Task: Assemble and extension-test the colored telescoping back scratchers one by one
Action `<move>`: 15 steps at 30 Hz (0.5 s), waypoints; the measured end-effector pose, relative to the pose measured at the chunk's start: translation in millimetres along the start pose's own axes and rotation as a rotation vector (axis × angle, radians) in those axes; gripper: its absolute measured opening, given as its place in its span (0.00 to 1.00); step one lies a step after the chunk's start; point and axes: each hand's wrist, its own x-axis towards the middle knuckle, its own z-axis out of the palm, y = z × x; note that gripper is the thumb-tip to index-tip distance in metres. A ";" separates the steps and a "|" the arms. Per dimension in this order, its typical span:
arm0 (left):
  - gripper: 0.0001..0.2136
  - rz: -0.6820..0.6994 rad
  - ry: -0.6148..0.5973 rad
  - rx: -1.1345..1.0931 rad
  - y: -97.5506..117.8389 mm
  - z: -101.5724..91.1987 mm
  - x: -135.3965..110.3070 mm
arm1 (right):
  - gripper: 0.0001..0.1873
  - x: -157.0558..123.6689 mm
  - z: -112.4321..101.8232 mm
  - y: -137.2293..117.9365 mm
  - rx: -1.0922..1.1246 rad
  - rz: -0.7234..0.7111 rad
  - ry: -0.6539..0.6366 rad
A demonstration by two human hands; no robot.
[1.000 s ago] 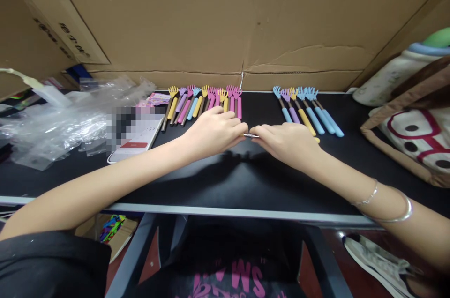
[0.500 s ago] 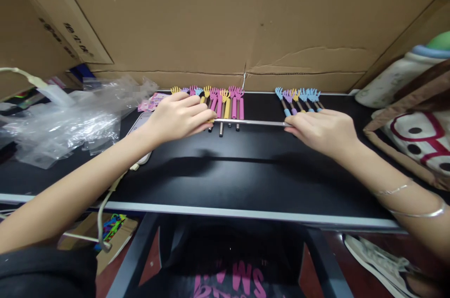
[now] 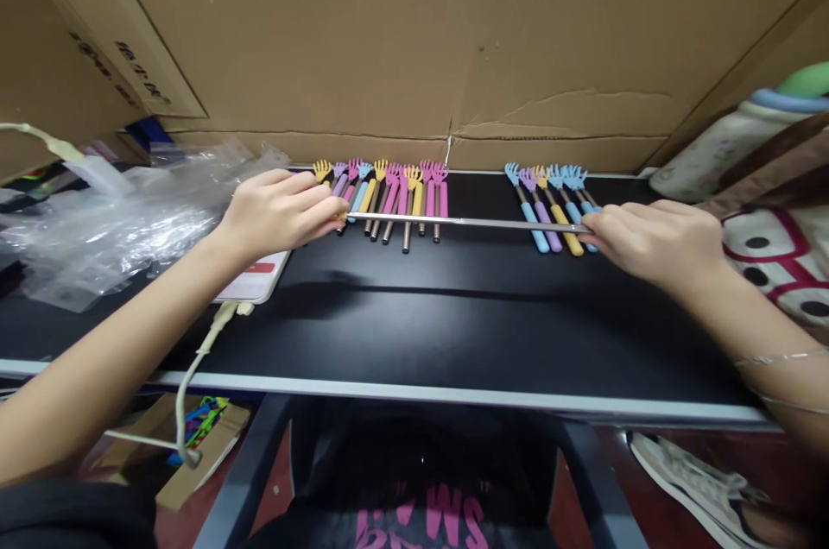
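A thin metal telescopic rod (image 3: 466, 223) is stretched out level above the black table (image 3: 414, 316). My left hand (image 3: 278, 211) pinches its left end and my right hand (image 3: 654, 240) pinches its right end, both closed. Behind the rod lies a row of several small back scratchers (image 3: 389, 191) with hand-shaped heads and pink, yellow, purple and blue grips. A second, smaller group of scratchers (image 3: 557, 204), mostly blue, lies to the right, near my right hand.
A phone (image 3: 256, 281) with a white cable lies under my left wrist. Crumpled clear plastic bags (image 3: 110, 221) sit at the left. A cardboard wall (image 3: 414, 40) closes the back. A patterned tote bag (image 3: 777, 247) stands at the right edge.
My hands have moved apart, left going left and right going right, and the rod between them has drawn out from a short stub to a long bar.
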 end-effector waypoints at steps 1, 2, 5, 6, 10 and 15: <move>0.17 0.001 0.004 -0.007 -0.9 0.7 -1.0 | 0.31 -1.4 0.0 1.7 0.013 0.008 -0.010; 0.17 0.005 0.008 -0.008 -1.0 1.3 -0.8 | 0.31 -1.9 0.0 2.0 0.026 0.014 -0.012; 0.16 0.020 -0.001 0.020 0.8 0.9 3.8 | 0.31 -0.4 -0.5 -0.7 0.038 0.033 -0.016; 0.16 0.024 -0.013 0.029 0.6 0.0 5.1 | 0.30 -0.3 -0.8 -0.5 0.034 0.035 -0.019; 0.16 -0.065 -0.055 0.058 -13.8 -6.1 -2.7 | 0.25 -11.7 -0.1 19.8 -0.029 0.109 -0.042; 0.17 -0.160 -0.056 0.153 -44.3 -5.2 -35.4 | 0.14 -44.5 2.5 64.1 -0.100 0.309 -0.107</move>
